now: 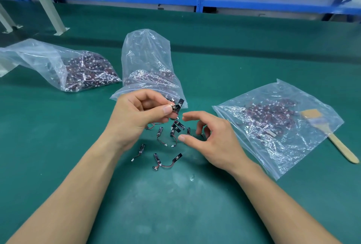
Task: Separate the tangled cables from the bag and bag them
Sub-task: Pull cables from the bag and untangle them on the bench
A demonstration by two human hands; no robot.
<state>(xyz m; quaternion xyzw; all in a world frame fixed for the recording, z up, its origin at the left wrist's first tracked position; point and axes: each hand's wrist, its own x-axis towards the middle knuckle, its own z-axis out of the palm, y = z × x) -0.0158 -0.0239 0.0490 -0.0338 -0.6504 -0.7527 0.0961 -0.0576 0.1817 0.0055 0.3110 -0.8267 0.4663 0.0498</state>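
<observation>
**Head view: mid-sort, geometry before the next pull**

Left to right we note: a filled bag (78, 69) lying far left; the middle bag (146, 58); our left hand (134, 114) pinching a tangled cable clump (175, 108) between thumb and forefinger, strands hanging toward loose cables (166, 136) on the green mat (175, 204). Our right hand (211, 136), fingers loosely curled and holding nothing, sits just right of and below the clump. A flat bag (273, 122) lies further right.

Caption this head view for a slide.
Left hand pinches a cable near the middle bag; right hand open over loose cables.
</observation>
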